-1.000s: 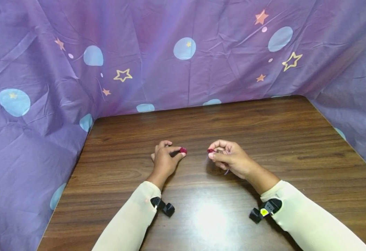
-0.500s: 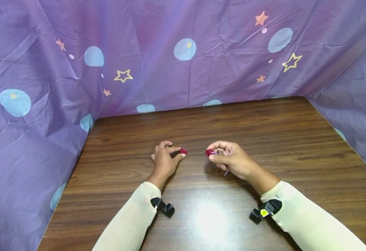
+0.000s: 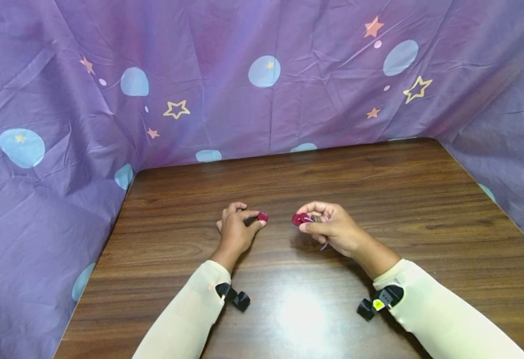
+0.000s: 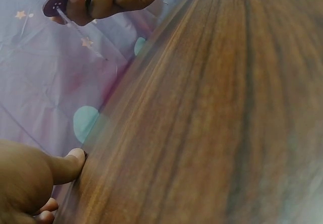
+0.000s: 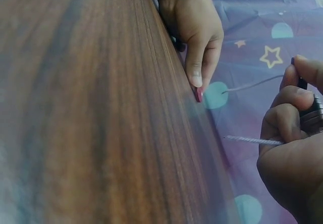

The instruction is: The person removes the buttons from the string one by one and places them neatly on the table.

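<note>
My left hand (image 3: 236, 230) pinches a red button (image 3: 262, 217) between thumb and forefinger, low at the tabletop. To its right, my right hand (image 3: 333, 227) is raised a little, holding a dark red button (image 4: 53, 5) with small holes at its fingertips. A pale lilac cord (image 4: 70, 22) runs out of those holes; its other end (image 5: 252, 140) sticks out below the curled fingers. In the head view two overlapping red discs (image 3: 296, 219) show at these fingertips. Inside the right palm lies a dark ringed piece (image 5: 314, 114), mostly hidden, its kind unclear.
Both hands are over a brown wood-grain table (image 3: 190, 309), with a bright light reflection near its front. A purple curtain (image 3: 226, 109) with stars and blue spots surrounds the back and sides. Each sleeve carries a black wrist camera (image 3: 239, 299).
The red button at my right fingertips has come further out toward the left, so more of it shows and two discs are visible. My left hand stays in place.
</note>
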{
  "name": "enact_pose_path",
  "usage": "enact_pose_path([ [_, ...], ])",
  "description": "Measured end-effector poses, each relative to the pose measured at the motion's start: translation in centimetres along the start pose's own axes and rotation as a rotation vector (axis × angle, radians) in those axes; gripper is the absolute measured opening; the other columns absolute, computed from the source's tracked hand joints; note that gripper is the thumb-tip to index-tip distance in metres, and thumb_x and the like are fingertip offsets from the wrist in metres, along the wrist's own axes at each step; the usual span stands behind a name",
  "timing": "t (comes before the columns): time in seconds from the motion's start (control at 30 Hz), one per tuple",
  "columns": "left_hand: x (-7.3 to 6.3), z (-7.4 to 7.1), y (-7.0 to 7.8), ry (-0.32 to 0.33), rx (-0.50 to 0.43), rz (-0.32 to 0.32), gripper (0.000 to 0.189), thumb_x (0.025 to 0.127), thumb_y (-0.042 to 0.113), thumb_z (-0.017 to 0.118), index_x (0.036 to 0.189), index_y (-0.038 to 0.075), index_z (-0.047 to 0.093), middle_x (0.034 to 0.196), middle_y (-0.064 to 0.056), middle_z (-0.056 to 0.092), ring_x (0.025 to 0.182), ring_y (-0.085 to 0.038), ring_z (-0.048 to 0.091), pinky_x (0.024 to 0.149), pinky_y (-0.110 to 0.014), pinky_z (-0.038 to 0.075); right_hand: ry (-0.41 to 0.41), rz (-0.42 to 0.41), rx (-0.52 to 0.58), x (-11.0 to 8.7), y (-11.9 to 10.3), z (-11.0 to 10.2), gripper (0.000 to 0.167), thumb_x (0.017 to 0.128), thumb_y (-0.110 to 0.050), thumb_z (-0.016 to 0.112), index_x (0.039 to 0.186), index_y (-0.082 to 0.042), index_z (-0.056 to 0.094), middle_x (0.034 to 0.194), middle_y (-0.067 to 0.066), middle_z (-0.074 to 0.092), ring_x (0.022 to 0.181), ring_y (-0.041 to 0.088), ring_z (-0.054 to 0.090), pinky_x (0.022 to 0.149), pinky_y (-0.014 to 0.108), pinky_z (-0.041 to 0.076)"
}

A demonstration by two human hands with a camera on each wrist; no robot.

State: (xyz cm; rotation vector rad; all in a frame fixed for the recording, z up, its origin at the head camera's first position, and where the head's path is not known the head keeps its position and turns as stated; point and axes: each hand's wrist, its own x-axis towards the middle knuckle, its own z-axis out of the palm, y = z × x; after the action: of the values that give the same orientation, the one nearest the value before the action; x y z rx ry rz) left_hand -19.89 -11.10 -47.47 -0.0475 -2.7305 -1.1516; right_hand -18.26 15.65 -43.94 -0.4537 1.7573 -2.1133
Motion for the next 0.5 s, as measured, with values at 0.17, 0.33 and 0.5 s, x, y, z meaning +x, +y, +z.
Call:
enact_pose_path([
  [0.17,-0.12,-0.05,0.1,-0.001,0.005,0.001,0.031,0.087,0.028,0.092,0.115,0.015,0.086,0.143,-0.011,0.065,0.135,-0.036,0.054,0.105,-0.057,0.035,0.012,-0.035,-0.018,0.03,0.11,0.02,0.032,0.095,0.01,0.069,0.11,-0.018,0.076,0.083,-0.01,0.075,0.049,0.0,0.045,0.044,0.017,0.035],
  [0.33,-0.09,-0.08,0.15,-0.007,0.01,0.003,0.032,0.089,0.029,0.091,0.117,0.016,0.086,0.143,-0.011,0.065,0.135,-0.036,0.053,0.106,-0.057,0.034,0.01,-0.069,-0.017,0.05,0.15,0.02,0.032,0.097,0.009,0.068,0.11,-0.018,0.077,0.079,-0.008,0.075,0.046,-0.001,0.044,0.043,0.02,0.031],
  [0.5,-0.03,-0.09,0.17,-0.013,0.01,0.004,0.032,0.089,0.028,0.091,0.118,0.015,0.086,0.143,-0.011,0.065,0.135,-0.036,0.053,0.106,-0.058,0.034,-0.001,-0.078,-0.007,0.05,0.17,-0.03,0.034,0.096,0.011,0.067,0.112,-0.018,0.077,0.081,-0.009,0.075,0.046,-0.002,0.044,0.043,0.02,0.031],
])
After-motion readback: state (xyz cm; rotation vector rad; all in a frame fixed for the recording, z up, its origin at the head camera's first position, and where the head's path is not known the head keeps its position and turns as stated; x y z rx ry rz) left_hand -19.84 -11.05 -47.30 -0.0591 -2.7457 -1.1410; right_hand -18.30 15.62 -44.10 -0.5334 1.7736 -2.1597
